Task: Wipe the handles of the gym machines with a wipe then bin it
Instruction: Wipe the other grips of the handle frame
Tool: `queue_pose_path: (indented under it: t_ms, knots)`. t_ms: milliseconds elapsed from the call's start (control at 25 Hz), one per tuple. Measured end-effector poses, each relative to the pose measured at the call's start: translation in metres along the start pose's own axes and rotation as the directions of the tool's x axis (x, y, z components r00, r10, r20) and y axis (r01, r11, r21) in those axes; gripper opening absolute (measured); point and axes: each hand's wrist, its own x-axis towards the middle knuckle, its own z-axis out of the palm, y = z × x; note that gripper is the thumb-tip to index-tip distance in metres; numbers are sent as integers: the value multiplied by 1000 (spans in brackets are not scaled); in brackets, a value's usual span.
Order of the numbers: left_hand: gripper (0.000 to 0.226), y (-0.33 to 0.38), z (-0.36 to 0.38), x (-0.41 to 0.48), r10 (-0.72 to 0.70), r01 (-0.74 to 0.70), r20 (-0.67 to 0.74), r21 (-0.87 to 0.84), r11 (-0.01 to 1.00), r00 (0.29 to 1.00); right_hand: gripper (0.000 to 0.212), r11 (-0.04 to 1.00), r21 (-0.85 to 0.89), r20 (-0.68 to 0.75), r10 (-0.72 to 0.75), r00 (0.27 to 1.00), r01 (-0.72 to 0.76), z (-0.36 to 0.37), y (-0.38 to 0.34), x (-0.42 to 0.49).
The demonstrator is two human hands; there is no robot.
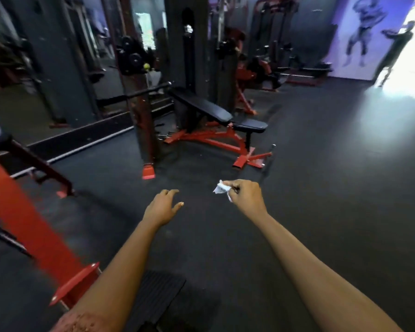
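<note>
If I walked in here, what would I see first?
Two bare arms stretch out over the dark floor. The right hand pinches a crumpled white wipe, while the left hand is open and holds nothing. Just beyond them stands a black bench on a bright red frame, and a bigger red machine leans in from the left edge.
</note>
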Motion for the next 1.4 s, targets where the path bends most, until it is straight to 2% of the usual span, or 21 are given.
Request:
queue_pose_path:
  t_ms: [240,560,720,840,1000,1200,1400]
  knots:
    - [53,-59,-18,118,-278,274,-119,-50,960,953,20,975,96,168,-214,962,201,67,3,183]
    - [52,-129,-81,246,-510,498,-253,-116,860,822,18,914,231,298,-392,870,333,166,-36,376]
    - [49,-185,-110,299,-608,592,-312,-156,791,730,19,854,285,350,-516,782,436,233,-64,458]
    - [47,-225,-133,346,-680,664,-377,-195,722,628,22,790,318,389,-613,688,524,283,-95,527]
    - [52,-276,-168,408,-748,718,-393,-255,647,534,25,726,398,420,-687,593,561,347,-146,615]
    - [52,-361,-210,474,-795,763,-425,-299,574,432,28,688,459,443,-725,526,562,442,-209,695]
    - [51,-473,-245,521,-805,770,-456,-327,548,379,30,639,505,447,-768,458,580,546,-272,753]
